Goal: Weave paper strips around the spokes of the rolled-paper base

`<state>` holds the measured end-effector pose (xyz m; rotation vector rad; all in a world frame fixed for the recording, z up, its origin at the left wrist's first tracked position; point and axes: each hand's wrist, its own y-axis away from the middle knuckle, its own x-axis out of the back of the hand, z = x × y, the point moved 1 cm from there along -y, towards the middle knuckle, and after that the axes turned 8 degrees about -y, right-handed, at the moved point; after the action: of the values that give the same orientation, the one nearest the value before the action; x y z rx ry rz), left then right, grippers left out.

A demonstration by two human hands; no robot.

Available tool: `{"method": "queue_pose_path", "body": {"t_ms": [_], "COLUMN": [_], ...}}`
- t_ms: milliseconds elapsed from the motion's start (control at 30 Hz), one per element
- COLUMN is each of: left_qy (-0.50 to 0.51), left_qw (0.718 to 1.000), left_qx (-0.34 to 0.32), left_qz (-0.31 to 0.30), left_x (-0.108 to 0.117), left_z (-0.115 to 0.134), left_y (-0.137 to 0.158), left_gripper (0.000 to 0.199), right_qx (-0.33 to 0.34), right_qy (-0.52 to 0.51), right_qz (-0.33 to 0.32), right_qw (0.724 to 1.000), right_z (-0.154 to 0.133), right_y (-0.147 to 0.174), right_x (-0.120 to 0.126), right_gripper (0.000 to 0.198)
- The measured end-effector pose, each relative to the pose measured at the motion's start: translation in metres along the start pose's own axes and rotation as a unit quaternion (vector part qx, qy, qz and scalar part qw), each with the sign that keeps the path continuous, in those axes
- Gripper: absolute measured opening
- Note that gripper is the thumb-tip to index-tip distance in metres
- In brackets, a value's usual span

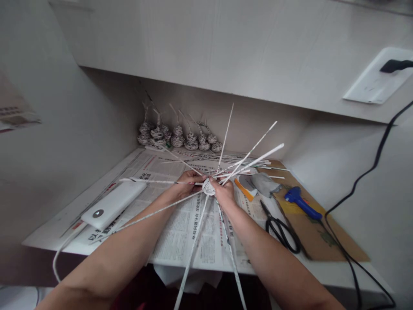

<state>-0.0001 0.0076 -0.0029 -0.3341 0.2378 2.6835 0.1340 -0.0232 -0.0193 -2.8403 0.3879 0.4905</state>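
Between my hands is a small round piece woven from rolled newspaper (209, 187), with several long paper sticks radiating from it in all directions. My left hand (189, 181) pinches its left side, where sticks meet the round centre. My right hand (225, 189) is closed on the right side, thumb at the edge of the woven disc, beside some sticks that point up and right. Two sticks hang down toward me past the table's front edge. The piece is held above newspaper sheets (180, 232) spread over the table.
Several gourd-shaped woven paper pieces (191, 141) stand along the back wall. Loose paper sticks (258, 162) lie behind my hands. At right are black-handled scissors (280, 230), a blue glue gun (302, 203) on cardboard (325, 241), and a black cord (371, 170). A white power bank-like box (114, 204) lies left.
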Motion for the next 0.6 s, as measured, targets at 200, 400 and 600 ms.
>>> {"method": "queue_pose_path", "body": {"t_ms": [200, 400, 600], "left_qy": [-0.040, -0.060, -0.113], "left_qw": [0.998, 0.997, 0.986], "left_qx": [-0.008, -0.029, -0.075], "left_qz": [0.047, 0.041, 0.092], "left_x": [0.0024, 0.0024, 0.0045], "left_z": [0.0004, -0.0019, 0.0044], "left_y": [0.0040, 0.0014, -0.0001], "left_gripper": [0.034, 0.042, 0.041], "right_qx": [-0.005, -0.027, -0.022], "right_qy": [0.029, 0.027, 0.033], "right_qz": [-0.021, -0.001, -0.020], "right_qw": [0.999, 0.999, 0.999], "right_z": [0.0071, 0.0066, 0.0011], "right_y": [-0.0019, -0.0015, -0.0014], "right_x": [0.0036, 0.0020, 0.0025], "right_gripper": [0.020, 0.022, 0.022]}}
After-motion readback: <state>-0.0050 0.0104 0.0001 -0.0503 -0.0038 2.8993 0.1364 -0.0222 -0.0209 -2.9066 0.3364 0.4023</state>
